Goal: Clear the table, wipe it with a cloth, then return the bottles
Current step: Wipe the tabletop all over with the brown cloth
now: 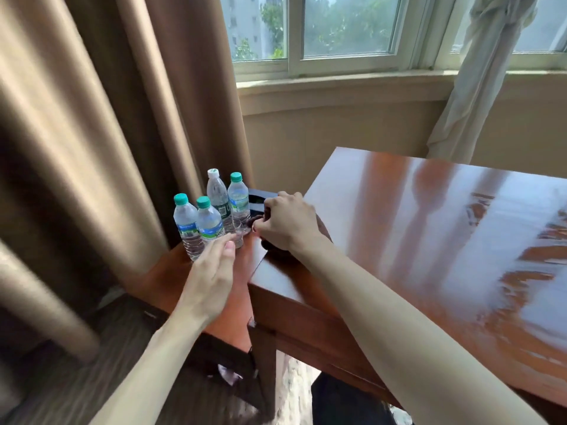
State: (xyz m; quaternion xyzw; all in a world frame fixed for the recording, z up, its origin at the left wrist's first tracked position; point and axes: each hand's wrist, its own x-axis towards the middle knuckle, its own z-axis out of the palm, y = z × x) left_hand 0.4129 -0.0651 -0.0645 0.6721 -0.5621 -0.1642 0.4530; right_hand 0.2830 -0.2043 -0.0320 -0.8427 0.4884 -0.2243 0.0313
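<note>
**Bottles parked on side table; main table wet and bare**

Location: 4 water bottles [211,216] stand upright in a tight cluster on the lower side table [159,280], touching or nearly so, beside a small clear glass [239,233]. The main table [429,228] shows wet streaks.

Hands: the left hand [211,274] is released, fingers straight, just short of the nearest bottle. The right hand [288,223] is curled over a dark object [276,253] at the table corner; what it is cannot be told.

Judgement: return appears to be the step in hand. Each bottle should be gripped mid-body and lifted straight up to spare its neighbours and the glass.

Clearances: curtain [92,133] close behind the cluster; the raised table edge must be cleared; open room lies rightward.
</note>
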